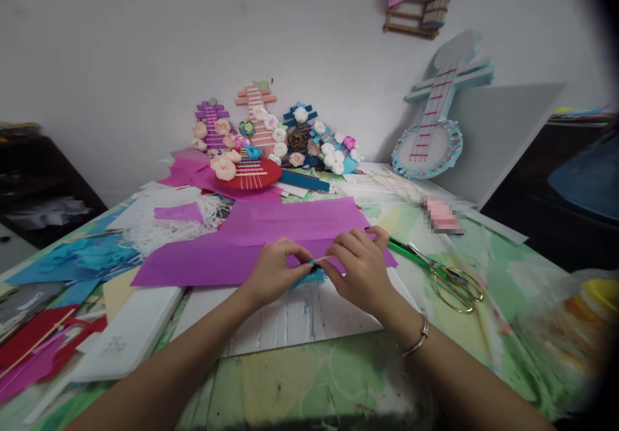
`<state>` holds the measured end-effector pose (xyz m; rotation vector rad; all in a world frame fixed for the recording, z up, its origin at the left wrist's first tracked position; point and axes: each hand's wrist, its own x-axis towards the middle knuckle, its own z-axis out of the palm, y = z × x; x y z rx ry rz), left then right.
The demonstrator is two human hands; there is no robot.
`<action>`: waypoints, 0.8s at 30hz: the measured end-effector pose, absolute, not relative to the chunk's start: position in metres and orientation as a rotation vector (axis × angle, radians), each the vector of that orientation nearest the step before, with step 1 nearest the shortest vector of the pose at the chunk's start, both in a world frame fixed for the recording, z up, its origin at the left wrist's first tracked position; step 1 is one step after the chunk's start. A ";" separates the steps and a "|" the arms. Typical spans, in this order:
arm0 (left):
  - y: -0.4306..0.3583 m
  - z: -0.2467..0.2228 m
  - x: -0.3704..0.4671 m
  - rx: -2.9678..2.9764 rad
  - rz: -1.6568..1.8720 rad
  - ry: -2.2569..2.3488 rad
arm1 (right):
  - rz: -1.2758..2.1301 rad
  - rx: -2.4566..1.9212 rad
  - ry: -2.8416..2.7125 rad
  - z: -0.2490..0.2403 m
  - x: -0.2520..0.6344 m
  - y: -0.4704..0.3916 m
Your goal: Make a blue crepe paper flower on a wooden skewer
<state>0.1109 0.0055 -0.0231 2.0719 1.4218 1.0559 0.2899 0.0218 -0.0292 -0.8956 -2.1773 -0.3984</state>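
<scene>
Over white board (285, 321) | hands (278, 268) pinching blue piece (313, 277) | purple sheet (193, 262) overlapping | scissors (452, 280) right

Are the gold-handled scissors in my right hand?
No, the scissors lie to the right of your right hand, not touching it.

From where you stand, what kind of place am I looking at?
It looks like a craft workspace, perhaps in a home or small studio: gold-handled scissors, purple sheets of craft material, and a row of flower-trimmed, instrument-shaped decorations against the wall.
</scene>
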 end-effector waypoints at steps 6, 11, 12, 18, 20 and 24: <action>0.005 -0.018 0.111 1.913 0.949 1.405 | -0.426 -0.811 -2.204 -0.029 0.291 0.020; 0.006 -0.017 0.107 1.885 0.894 1.316 | -0.449 -0.796 -2.230 -0.028 0.291 0.018; 0.006 -0.016 0.106 1.902 0.889 1.293 | -0.452 -0.798 -2.231 -0.028 0.291 0.017; 0.004 -0.007 0.103 1.921 0.825 1.222 | -0.439 -0.785 -2.227 -0.025 0.293 0.017; 0.004 -0.008 0.103 1.868 0.848 1.251 | -0.380 -0.762 -2.199 -0.024 0.294 0.018; 0.010 -0.015 0.101 1.698 0.974 1.386 | -0.168 -0.756 -2.000 -0.021 0.295 0.019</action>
